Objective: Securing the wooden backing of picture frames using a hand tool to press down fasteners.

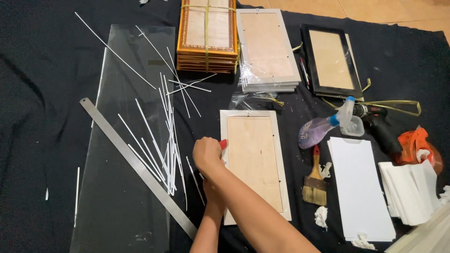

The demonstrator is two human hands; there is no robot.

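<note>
A white picture frame (pixel 286 178) lies face down on the black cloth, its wooden backing board (pixel 255 159) up. My right hand (pixel 206 154) reaches across from the lower right and grips a small red-handled tool (pixel 223 144) at the frame's left edge. My left hand (pixel 212 189) comes up from below and is mostly hidden under my right forearm, near the frame's lower left edge. What it holds or touches cannot be seen.
A clear glass sheet (pixel 126 61), a steel ruler (pixel 136 164) and several thin white strips (pixel 164 140) lie to the left. Behind are stacked gold frames (pixel 206 37), white frames (pixel 267 47) and a black frame (pixel 330 58). Right: spray bottle (pixel 323 129), paintbrush (pixel 315 180), drill (pixel 375 122), white sheets (pixel 361 187).
</note>
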